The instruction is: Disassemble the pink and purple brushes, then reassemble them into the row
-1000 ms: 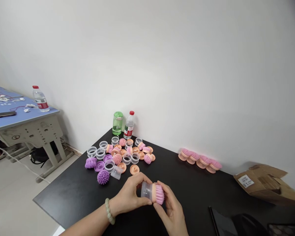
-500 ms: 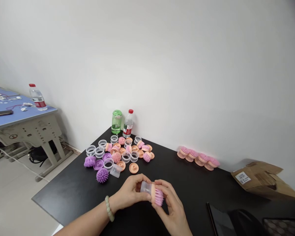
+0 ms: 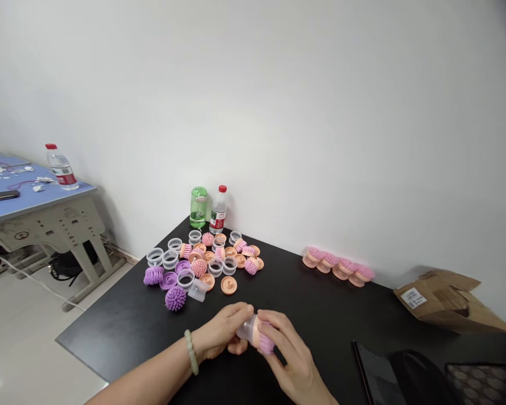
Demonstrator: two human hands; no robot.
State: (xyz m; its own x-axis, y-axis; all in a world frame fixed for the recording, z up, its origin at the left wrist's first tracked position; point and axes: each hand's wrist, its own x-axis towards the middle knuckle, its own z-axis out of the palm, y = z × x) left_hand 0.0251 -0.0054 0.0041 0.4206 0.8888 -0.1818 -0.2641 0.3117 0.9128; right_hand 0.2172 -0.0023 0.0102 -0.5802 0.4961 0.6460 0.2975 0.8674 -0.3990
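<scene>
Both my hands hold a small pink-bristled brush [image 3: 259, 334] above the black table, with its transparent plastic cup toward my left hand and its peach base and bristles toward my right. My left hand [image 3: 220, 332], with a pale green bead bracelet [image 3: 190, 352] on its wrist, grips the cup end. My right hand [image 3: 289, 351] wraps the bristle end and hides part of the bristles. Up the table lies a loose heap of transparent cups [image 3: 170, 259], peach discs [image 3: 228, 285], pink brush heads [image 3: 251, 266] and purple spiked heads [image 3: 175, 298].
A row of pink brush heads [image 3: 337, 267] stands by the wall. Behind the heap are a green bottle [image 3: 198, 208] and a water bottle [image 3: 218, 212]. A cardboard box [image 3: 447, 301] sits at the right, dark items [image 3: 417, 379] lie at the near right, and a blue desk [image 3: 34, 194] stands left.
The brush has rotated in my hands, its bristles now tilting down and toward me. My right hand covers more of it. The whole view has shifted slightly.
</scene>
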